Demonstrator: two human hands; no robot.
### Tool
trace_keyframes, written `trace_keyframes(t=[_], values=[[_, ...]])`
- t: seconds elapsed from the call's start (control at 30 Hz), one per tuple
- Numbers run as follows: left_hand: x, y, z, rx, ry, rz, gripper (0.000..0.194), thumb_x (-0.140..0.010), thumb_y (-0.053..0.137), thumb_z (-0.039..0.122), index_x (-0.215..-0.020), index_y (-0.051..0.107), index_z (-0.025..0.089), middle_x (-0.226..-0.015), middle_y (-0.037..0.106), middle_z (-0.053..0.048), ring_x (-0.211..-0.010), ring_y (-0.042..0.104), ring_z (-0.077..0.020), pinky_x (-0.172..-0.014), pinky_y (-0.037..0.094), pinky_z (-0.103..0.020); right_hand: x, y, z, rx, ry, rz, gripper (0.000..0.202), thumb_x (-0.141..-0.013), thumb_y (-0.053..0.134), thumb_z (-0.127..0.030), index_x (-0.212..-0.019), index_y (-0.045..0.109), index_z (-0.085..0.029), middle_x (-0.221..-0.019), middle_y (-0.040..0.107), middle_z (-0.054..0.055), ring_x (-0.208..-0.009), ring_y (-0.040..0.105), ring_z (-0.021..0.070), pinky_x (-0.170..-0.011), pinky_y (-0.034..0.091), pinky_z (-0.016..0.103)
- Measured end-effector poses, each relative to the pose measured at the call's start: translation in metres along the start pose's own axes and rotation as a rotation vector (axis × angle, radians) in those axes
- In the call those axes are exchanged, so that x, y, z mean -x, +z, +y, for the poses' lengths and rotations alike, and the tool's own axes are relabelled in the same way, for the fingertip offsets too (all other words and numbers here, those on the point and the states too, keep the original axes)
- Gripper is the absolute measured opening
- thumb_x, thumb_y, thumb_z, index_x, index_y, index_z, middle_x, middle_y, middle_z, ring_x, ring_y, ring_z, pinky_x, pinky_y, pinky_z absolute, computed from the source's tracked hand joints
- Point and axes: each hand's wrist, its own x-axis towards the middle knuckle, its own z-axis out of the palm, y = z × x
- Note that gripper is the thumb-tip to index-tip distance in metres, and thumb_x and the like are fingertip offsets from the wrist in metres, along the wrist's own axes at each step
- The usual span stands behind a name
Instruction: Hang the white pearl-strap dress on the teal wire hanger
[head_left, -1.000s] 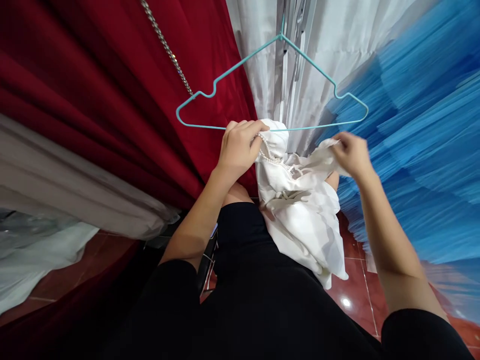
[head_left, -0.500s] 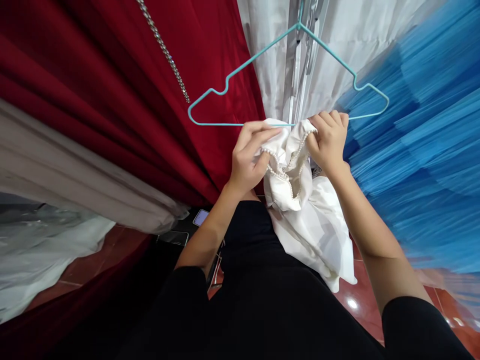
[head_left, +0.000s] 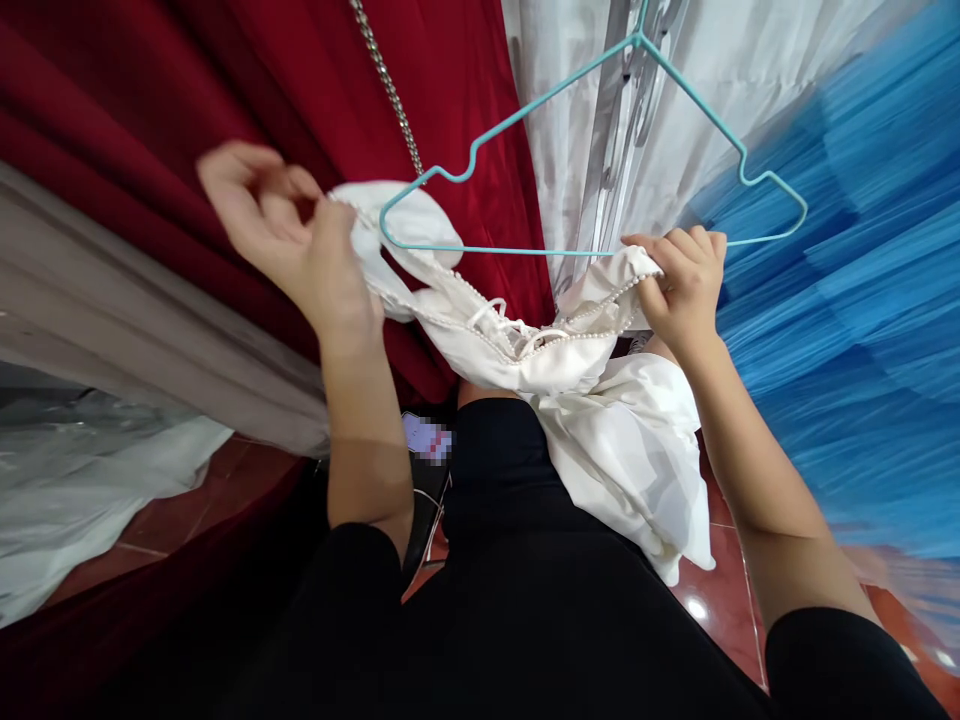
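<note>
A white dress (head_left: pixel 525 365) with pearl-beaded edging stretches between my two hands, its skirt falling over my lap. My left hand (head_left: pixel 300 230), slightly blurred, is closed on one shoulder of the dress, out past the left end of a light-blue hanger (head_left: pixel 551 250). That end of the hanger lies inside the opening of the dress's shoulder strap. Near the right part of the hanger's bottom bar, my right hand (head_left: pixel 686 275) grips the other shoulder of the dress, its fingers by the bar.
Red fabric (head_left: pixel 360 90) with a rhinestone strap (head_left: pixel 390 90) hangs to the left, beside pale curtain-like cloth (head_left: pixel 150 290). Blue tulle (head_left: pixel 847 270) fills the right side. White cloth and a metal pole stand behind the hanger. A phone (head_left: pixel 427 438) lies on something dark near my leg.
My left hand has moved outward to the left, drawing the dress's shoulder past the hanger's left end and spreading the neckline. The right hand keeps its grip, shifted slightly right with the hanger.
</note>
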Motion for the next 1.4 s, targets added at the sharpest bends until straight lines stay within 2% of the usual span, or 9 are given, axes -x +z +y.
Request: trace_keyframes(t=[0.13,0.3,0.47,0.63,0.8,0.97,1.17,1.33,1.4], values=[[-0.044,0.041,0.019,0.058,0.464,-0.347,0.046,-0.068,0.046,-0.003,-0.11,0.055,0.013,-0.101,0.049,-0.001,-0.087,0.059,-0.0088,-0.07,0.047,-0.02,0.002,-0.004,-0.004,-0.03,0.006,0.008,0.044,-0.104,0.035,-0.042,-0.123,0.071,-0.025,-0.08,0.051,0.005,-0.091,0.056,0.0255,-0.096,0.041,0.051],[-0.025,0.072,0.056,-0.228,0.355,-0.565,0.05,-0.065,0.041,-0.012,-0.103,0.065,0.008,-0.098,0.066,-0.005,-0.088,0.068,-0.0159,-0.053,0.03,-0.019,0.003,-0.013,-0.005,-0.005,0.002,0.007,0.041,-0.102,0.038,-0.038,-0.12,0.073,-0.026,-0.077,0.05,0.004,-0.087,0.055,0.0243,-0.093,0.041,0.049],[-0.016,0.06,0.077,-0.322,0.122,-0.474,0.043,-0.068,0.046,-0.007,-0.099,0.073,0.007,-0.093,0.071,-0.004,-0.09,0.07,-0.0173,-0.059,0.04,-0.021,0.004,-0.017,-0.012,0.008,0.01,0.011,0.038,-0.104,0.039,-0.037,-0.118,0.073,-0.027,-0.076,0.052,0.003,-0.086,0.055,0.0242,-0.092,0.042,0.048],[-0.023,0.06,0.085,-0.404,0.164,-0.567,0.055,-0.062,0.043,-0.013,-0.101,0.074,0.01,-0.095,0.074,-0.003,-0.092,0.074,-0.0218,-0.06,0.048,-0.026,0.005,-0.016,-0.021,0.001,0.062,-0.015,0.037,-0.104,0.039,-0.036,-0.118,0.073,-0.029,-0.079,0.055,0.004,-0.088,0.058,0.0248,-0.094,0.044,0.049],[-0.018,0.055,0.108,-0.484,0.084,-0.653,0.047,-0.075,0.047,-0.008,-0.105,0.078,0.01,-0.1,0.077,-0.004,-0.097,0.074,-0.021,-0.085,0.056,-0.034,0.005,-0.021,-0.018,-0.042,0.073,-0.048,0.04,-0.103,0.038,-0.036,-0.121,0.072,-0.028,-0.082,0.055,0.005,-0.092,0.058,0.0266,-0.098,0.043,0.052],[-0.027,0.041,0.095,-0.49,0.068,-0.606,0.037,-0.076,0.059,-0.001,-0.107,0.078,0.006,-0.101,0.077,-0.005,-0.096,0.073,-0.02,-0.074,0.055,-0.027,0.005,-0.024,-0.02,-0.037,0.091,-0.099,0.039,-0.1,0.041,-0.031,-0.124,0.072,-0.03,-0.086,0.056,0.007,-0.096,0.055,0.028,-0.099,0.039,0.053],[-0.027,0.082,0.07,-0.474,0.269,-0.637,0.044,-0.069,0.054,-0.016,-0.097,0.07,0.014,-0.095,0.074,0.005,-0.095,0.072,-0.0121,-0.078,0.062,-0.025,0.006,-0.014,-0.026,-0.021,0.084,-0.048,0.036,-0.101,0.04,-0.032,-0.12,0.071,-0.028,-0.084,0.056,0.005,-0.095,0.057,0.027,-0.099,0.04,0.053],[-0.008,0.099,0.075,-0.182,0.268,-0.461,0.007,-0.098,0.069,0.024,-0.093,0.063,0.025,-0.094,0.065,0.003,-0.086,0.067,-0.0167,-0.065,0.056,-0.033,0.009,-0.014,-0.021,0.002,0.061,-0.031,0.035,-0.101,0.041,-0.033,-0.122,0.069,-0.03,-0.087,0.058,0.005,-0.099,0.059,0.029,-0.101,0.04,0.055],[0.006,0.101,0.082,-0.073,0.348,-0.459,0.007,-0.096,0.067,0.022,-0.096,0.062,0.026,-0.095,0.064,0.002,-0.088,0.066,-0.018,-0.07,0.058,-0.035,0.007,-0.013,-0.019,0.024,0.066,-0.042,0.035,-0.1,0.042,-0.032,-0.123,0.069,-0.03,-0.088,0.059,0.006,-0.102,0.06,0.0302,-0.102,0.04,0.057]])
